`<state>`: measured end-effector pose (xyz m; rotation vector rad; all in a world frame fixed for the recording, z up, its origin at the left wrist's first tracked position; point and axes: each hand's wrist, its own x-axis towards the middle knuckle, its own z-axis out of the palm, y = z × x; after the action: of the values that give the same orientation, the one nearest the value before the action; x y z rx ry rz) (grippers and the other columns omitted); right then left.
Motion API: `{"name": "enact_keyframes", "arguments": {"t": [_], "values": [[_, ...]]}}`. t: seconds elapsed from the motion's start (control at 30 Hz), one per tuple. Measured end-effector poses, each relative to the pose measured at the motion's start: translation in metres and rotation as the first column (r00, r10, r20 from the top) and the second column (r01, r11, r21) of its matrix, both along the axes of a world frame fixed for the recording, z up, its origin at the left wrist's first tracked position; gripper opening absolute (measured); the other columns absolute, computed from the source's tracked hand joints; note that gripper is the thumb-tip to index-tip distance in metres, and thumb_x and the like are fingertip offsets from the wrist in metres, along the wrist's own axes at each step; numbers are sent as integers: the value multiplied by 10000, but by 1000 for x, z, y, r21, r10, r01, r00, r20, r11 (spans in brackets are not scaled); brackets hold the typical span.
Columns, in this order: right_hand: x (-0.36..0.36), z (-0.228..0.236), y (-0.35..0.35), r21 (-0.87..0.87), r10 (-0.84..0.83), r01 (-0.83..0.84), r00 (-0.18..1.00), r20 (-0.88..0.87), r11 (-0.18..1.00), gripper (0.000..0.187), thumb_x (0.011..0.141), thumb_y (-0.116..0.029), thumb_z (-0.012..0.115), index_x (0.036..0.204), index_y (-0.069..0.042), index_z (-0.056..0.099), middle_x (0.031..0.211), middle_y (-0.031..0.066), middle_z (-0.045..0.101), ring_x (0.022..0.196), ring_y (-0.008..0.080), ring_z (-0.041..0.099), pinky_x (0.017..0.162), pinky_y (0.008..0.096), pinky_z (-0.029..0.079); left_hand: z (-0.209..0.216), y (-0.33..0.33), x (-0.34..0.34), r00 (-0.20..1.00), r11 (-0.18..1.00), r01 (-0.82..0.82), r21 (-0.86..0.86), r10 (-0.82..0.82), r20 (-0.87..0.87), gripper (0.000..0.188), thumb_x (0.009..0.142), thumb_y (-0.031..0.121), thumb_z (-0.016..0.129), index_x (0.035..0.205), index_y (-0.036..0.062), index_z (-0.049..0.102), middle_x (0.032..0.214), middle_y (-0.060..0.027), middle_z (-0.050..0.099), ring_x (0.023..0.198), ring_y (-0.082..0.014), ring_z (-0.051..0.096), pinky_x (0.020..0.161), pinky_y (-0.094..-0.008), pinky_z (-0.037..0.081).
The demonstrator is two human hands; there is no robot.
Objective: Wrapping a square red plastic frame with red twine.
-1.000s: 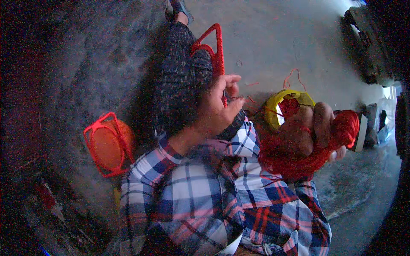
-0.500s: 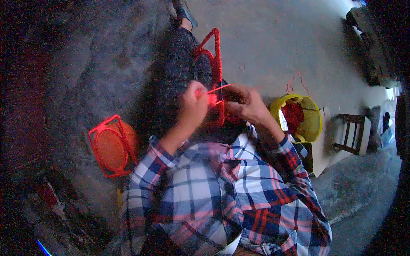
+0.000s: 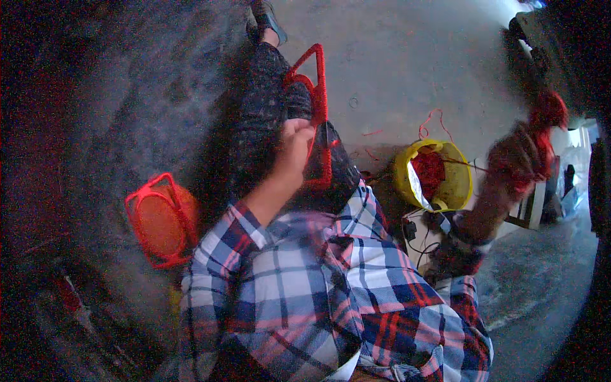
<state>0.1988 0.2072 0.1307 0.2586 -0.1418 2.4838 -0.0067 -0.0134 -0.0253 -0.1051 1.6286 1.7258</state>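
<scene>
A red cord-wrapped frame (image 3: 322,89) with a slanted top bar lies along my thighs. My left hand (image 3: 296,141) is closed on its near left part, fingers bent round the edge; whether cord is pinched there too is hidden. Far out to the right, beyond the yellow bucket (image 3: 399,177), my right hand (image 3: 511,160) is raised and smeared by motion. It grips a loose bundle of red cord (image 3: 551,121), which bunches above and beside the fingers. A thin dark-looking strand runs from the bucket side toward that hand.
More red cord (image 3: 430,167) is heaped inside the bucket, and a loop trails over its far rim onto the floor. To the left, a similar red frame (image 3: 137,223) leans against a round orange object (image 3: 162,219). A black cable (image 3: 410,230) lies near the bucket.
My right hand has left the frame and swung far right, now carrying the red cord bundle. My left hand has stayed near the frame, and the taut red strand between the hands is gone.
</scene>
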Motion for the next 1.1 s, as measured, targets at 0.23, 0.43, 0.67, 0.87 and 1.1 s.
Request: {"name": "enact_keyframes", "arguments": {"t": [0.23, 0.43, 0.67, 0.87, 1.1], "values": [[98, 2, 42, 531, -539, 344, 798, 270, 774, 265, 941, -251, 480, 1078, -26, 499, 751, 15, 562, 486, 76, 478, 466, 241, 434, -23, -9, -18, 976, 975, 217, -52, -218, -14, 197, 764, 109, 560, 950, 79, 505, 923, -54, 564, 818, -160, 541, 740, -285, 436], [108, -84, 62, 577, -641, 351, 636, 431, 737, 369, 928, -303, 500, 1146, -6, 495, 857, 49, 605, 547, 95, 528, 514, 255, 464, -1, -6, -9, 997, 994, 73, 86, -76, 30, 357, 721, 144, 639, 1046, 48, 524, 967, -58, 556, 942, -198, 538, 862, -296, 404], [-15, -143, -108, 187, 206, -536, 589, 781, 823, 624, 803, -304, 565, 1346, -37, 413, 1272, 129, 528, 1115, 209, 538, 943, 349, 435, 76, -11, 29, 467, 797, 596, -103, -447, -763, 401, 788, 164, 689, 1133, 9, 554, 1122, -142, 551, 1058, -275, 540, 945, -364, 413], [-67, -129, -95, 252, 364, -610, 701, 613, 751, 413, 858, -435, 560, 1039, -64, 572, 778, 4, 590, 548, 64, 460, 462, 200, 334, 83, -33, -9, 949, 921, 179, 346, -69, -309, 380, 803, 114, 650, 1168, 54, 559, 1126, -76, 549, 1053, -199, 543, 937, -319, 421], [-99, -214, -57, 669, -260, -700, 617, 743, 250, 363, 790, -272, 713, 1013, -16, 587, 945, 44, 605, 828, 126, 568, 697, 247, 483, 47, -55, -16, -128, 481, 118, -869, -860, -493, 350, 673, -17, 588, 1014, 52, 625, 938, -120, 535, 872, -327, 567, 782, -402, 477]]}}
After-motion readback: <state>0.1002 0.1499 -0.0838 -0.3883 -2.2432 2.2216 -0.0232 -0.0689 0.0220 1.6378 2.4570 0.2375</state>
